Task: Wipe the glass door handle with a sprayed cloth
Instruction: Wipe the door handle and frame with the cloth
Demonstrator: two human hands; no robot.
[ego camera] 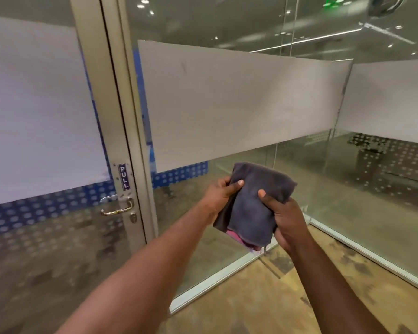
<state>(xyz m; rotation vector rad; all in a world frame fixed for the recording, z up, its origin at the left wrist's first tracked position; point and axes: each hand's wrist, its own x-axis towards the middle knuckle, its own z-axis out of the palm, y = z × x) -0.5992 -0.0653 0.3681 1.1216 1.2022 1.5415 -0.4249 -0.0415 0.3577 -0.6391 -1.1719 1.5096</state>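
L hand (221,194) fingers hidden behind grey cloth (253,208), only thumb shows; same w/ R hand (287,220). Pink fabric (237,237) at cloth's bottom edge is mostly covered, can't tell if separate rag or lining. Forearms cut by bottom edge. Door handle (117,208) too small to judge surface; lock (133,217) below, no detail. Frosted film (239,100) blocks view thru glass. Green sign (331,3) blurred, unreadable. Round fitting (386,3) top-right cut by edge.

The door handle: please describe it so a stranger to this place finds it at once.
Find the metal door frame on the left. Below its blue PULL sign sits the door handle, a brass-coloured bar bent like a bracket; the keyhole beneath is small and round.
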